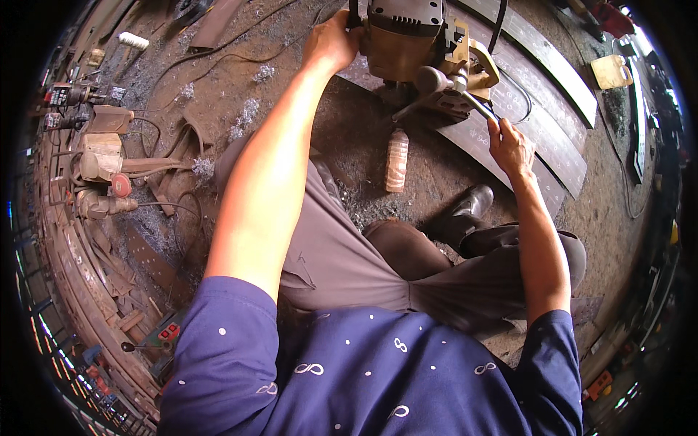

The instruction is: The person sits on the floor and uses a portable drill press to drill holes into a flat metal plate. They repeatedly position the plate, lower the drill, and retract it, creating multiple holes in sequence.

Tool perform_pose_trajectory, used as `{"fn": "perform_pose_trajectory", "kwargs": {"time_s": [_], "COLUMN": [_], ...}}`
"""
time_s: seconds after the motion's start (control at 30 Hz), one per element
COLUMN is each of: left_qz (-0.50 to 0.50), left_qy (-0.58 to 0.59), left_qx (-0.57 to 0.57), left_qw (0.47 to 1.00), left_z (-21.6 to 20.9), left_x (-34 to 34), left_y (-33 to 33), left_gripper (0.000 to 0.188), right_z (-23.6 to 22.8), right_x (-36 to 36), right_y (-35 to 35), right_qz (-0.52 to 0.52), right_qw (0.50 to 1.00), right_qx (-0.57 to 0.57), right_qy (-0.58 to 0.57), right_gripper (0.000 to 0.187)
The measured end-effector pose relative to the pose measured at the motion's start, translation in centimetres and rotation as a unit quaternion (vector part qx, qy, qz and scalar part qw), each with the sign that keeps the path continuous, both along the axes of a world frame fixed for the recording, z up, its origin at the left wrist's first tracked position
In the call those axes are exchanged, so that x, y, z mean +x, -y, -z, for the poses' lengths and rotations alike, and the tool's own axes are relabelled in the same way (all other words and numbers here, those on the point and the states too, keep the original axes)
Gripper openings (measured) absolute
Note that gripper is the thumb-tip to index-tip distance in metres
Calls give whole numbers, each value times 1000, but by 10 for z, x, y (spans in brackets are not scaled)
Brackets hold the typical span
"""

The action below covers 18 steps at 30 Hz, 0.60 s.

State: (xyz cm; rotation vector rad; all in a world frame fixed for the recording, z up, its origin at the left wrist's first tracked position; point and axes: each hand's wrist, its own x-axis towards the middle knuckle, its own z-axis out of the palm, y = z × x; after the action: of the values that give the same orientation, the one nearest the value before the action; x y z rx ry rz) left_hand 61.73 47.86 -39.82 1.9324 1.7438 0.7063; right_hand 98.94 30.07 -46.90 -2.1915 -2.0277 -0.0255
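Note:
A yellow-brown and black magnetic drill (405, 58) stands on dark steel plates (534, 134) at the top of the view. My left hand (332, 45) is closed at the drill's left side, its fingertips partly hidden. Fingers of my right hand (512, 149) close round the end of the feed lever (476, 104), which slants out from the drill's hub. Another lever with a round knob (431, 79) points toward me. The drill's lower end and the bit are mostly hidden. A ribbed plastic bottle (396, 163) is on the floor just in front of the drill.
Metal shavings (246, 116) litter the floor at left. Power tools with cables (102, 160) and steel scraps lie farther left. A yellowish jerrycan (611, 72) stands at far right. My boot (469, 211) rests near the plates. A white roll (133, 41) lies at upper left.

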Motion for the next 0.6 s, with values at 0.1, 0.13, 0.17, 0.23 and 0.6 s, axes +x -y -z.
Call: {"fn": "perform_pose_trajectory", "kwargs": {"time_s": [0.1,0.13,0.17,0.23,0.6], "left_qz": [9,17,23,38,14], "left_qy": [4,9,11,16,4], "left_qx": [19,27,28,29,52], "left_qw": [1000,999,999,999,999], "left_z": [6,6,7,5,17], "left_x": [-1,-1,-2,-4,-1], "left_y": [3,4,6,13,-12], "left_gripper": [35,35,35,35,33], "right_z": [-1,-2,-3,-6,-9], "right_x": [6,13,20,26,-13], "right_y": [-2,-4,-8,-11,13], "right_qz": [-2,-15,-27,-46,6], "right_qw": [1000,1000,1000,999,1000], "right_qx": [-14,-13,-12,-9,22], "right_qy": [8,3,-3,-18,-7], "right_gripper": [39,39,39,38,41]}}
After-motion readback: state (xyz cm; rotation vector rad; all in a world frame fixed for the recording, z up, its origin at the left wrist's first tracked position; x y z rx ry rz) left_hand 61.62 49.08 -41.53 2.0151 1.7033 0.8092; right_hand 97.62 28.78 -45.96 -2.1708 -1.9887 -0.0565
